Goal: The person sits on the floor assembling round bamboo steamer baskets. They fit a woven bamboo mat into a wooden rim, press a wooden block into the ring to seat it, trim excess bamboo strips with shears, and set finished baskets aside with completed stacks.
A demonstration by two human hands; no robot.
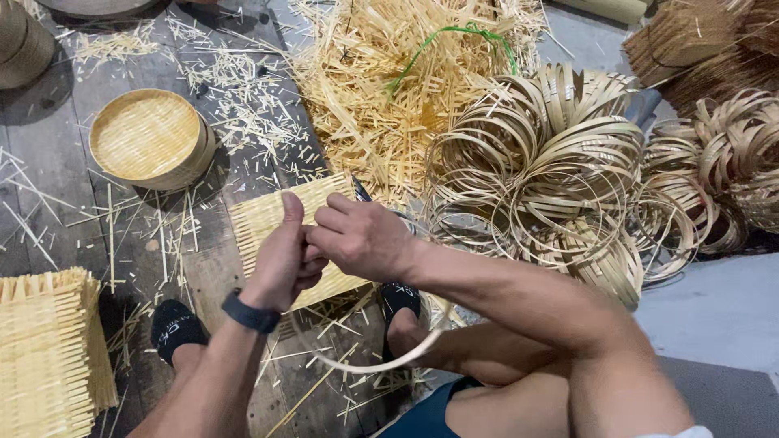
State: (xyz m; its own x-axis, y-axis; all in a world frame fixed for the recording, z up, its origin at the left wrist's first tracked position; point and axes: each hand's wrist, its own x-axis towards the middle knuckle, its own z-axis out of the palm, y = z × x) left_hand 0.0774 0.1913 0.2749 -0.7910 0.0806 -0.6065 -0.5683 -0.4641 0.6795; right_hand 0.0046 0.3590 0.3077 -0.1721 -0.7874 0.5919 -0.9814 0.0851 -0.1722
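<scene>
My left hand (280,258) and my right hand (361,238) meet in the middle of the view, both closed on a thin bamboo strip bent into a ring (381,362) that curves down under my right forearm. A dark tool tip (361,192) pokes out above my right hand. Beneath the hands lies a flat woven bamboo mat (256,217) on the plank floor. A dark band sits on my left wrist.
A round woven basket (150,139) rests at upper left. Stacked woven mats (49,349) stand at lower left. A heap of bamboo rings (552,178) fills the right, loose bamboo slivers (389,73) with a green cord lie above. My socked feet (172,328) rest below.
</scene>
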